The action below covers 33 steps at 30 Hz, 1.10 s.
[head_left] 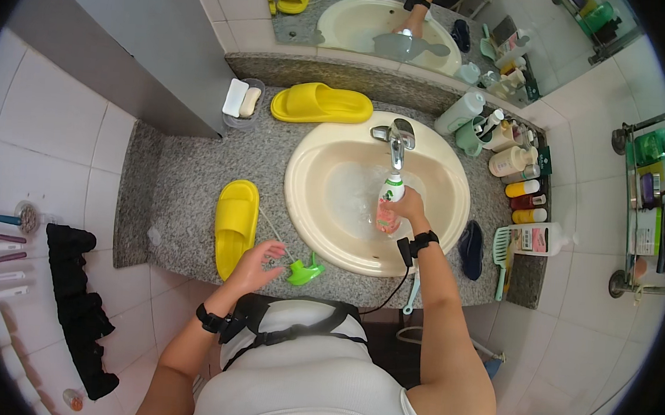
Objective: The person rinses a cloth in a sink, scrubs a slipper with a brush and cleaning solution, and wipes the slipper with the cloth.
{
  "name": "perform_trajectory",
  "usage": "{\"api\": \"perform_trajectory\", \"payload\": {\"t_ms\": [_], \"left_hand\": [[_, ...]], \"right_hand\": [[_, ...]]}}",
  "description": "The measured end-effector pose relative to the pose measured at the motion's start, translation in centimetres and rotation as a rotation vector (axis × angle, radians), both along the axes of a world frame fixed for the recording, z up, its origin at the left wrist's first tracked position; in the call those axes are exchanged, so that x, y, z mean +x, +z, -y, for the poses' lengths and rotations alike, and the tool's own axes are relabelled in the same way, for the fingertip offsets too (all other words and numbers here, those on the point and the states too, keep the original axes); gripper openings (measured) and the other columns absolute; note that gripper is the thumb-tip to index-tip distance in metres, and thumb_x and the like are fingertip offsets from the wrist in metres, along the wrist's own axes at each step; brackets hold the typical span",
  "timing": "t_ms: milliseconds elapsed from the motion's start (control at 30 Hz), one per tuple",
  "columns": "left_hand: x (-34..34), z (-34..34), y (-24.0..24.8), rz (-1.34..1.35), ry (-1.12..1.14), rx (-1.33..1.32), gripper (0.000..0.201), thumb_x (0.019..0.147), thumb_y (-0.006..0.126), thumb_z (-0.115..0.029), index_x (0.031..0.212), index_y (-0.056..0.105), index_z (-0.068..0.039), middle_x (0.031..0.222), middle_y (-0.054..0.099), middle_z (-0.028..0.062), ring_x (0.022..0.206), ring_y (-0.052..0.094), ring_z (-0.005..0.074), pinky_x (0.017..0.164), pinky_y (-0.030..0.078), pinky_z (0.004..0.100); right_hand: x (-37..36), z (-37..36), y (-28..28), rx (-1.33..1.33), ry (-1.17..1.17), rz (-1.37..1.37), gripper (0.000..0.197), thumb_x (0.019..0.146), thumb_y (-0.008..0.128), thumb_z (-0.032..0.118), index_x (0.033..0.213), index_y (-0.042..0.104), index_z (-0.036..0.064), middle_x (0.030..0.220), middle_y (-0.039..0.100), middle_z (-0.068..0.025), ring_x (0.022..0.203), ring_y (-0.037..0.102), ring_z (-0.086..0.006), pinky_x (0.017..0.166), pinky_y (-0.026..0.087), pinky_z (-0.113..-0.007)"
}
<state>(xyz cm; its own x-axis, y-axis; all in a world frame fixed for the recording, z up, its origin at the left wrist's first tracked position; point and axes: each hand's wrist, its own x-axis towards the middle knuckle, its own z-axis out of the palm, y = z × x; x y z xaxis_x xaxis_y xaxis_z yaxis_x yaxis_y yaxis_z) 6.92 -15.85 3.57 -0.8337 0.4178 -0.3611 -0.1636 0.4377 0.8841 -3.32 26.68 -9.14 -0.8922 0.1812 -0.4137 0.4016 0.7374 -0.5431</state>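
Observation:
My right hand [410, 205] is wrapped round a white, green and pink plastic bottle [387, 217]. The bottle's top is under the spout of the chrome faucet [398, 146], inside the cream oval sink [297, 186]. Cloudy water or foam shows in the basin. Over the front of the counter, my left hand [253, 268] has its fingers apart and holds nothing. Beside those fingers lies a green trigger spray head [305, 270] with a thin tube pointing away. A yellow slipper [236, 220] lies just beyond my left hand.
Another yellow slipper [321, 103] and a soap dish [244, 103] are at the back of the grey counter [187, 190]. Several bottles, including a pump bottle [509, 161], crowd the right side. A dark blue slipper-like item [471, 249] and a light green brush [502, 258] lie right of the sink.

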Motion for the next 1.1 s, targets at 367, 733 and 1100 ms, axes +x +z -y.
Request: {"api": "perform_trajectory", "payload": {"t_ms": [367, 733, 1100], "left_hand": [[0.1, 0.1, 0.0, 0.035, -0.007, -0.026, 0.047, 0.079, 0.073, -0.005, 0.122, 0.054, -0.007, 0.112, 0.064, 0.0051, 0.103, 0.061, 0.0163, 0.088, 0.048, 0.0319], [0.0, 0.1, -0.1, 0.051, -0.012, -0.03, 0.047, 0.079, 0.072, -0.004, 0.122, 0.055, -0.007, 0.111, 0.064, 0.005, 0.103, 0.06, 0.0166, 0.089, 0.048, 0.0323], [0.2, 0.2, 0.0, 0.054, -0.012, -0.037, 0.046, 0.078, 0.073, -0.002, 0.121, 0.055, -0.007, 0.111, 0.064, 0.0057, 0.103, 0.061, 0.0174, 0.09, 0.048, 0.033]], "right_hand": [[-0.4, 1.0, 0.7, -0.001, -0.032, -0.019, 0.054, 0.054, 0.087, 0.035, 0.097, 0.07, 0.009, 0.096, 0.072, -0.0122, 0.087, 0.069, -0.0275, 0.08, 0.054, -0.039], [-0.6, 1.3, 0.8, -0.024, -0.022, -0.044, 0.053, 0.055, 0.086, 0.034, 0.099, 0.07, 0.0081, 0.097, 0.071, -0.0126, 0.088, 0.069, -0.0276, 0.079, 0.054, -0.039], [-0.7, 1.3, 0.6, -0.029, -0.042, -0.033, 0.052, 0.056, 0.086, 0.035, 0.097, 0.07, 0.0078, 0.097, 0.072, -0.0126, 0.087, 0.069, -0.0279, 0.079, 0.054, -0.039]]}}
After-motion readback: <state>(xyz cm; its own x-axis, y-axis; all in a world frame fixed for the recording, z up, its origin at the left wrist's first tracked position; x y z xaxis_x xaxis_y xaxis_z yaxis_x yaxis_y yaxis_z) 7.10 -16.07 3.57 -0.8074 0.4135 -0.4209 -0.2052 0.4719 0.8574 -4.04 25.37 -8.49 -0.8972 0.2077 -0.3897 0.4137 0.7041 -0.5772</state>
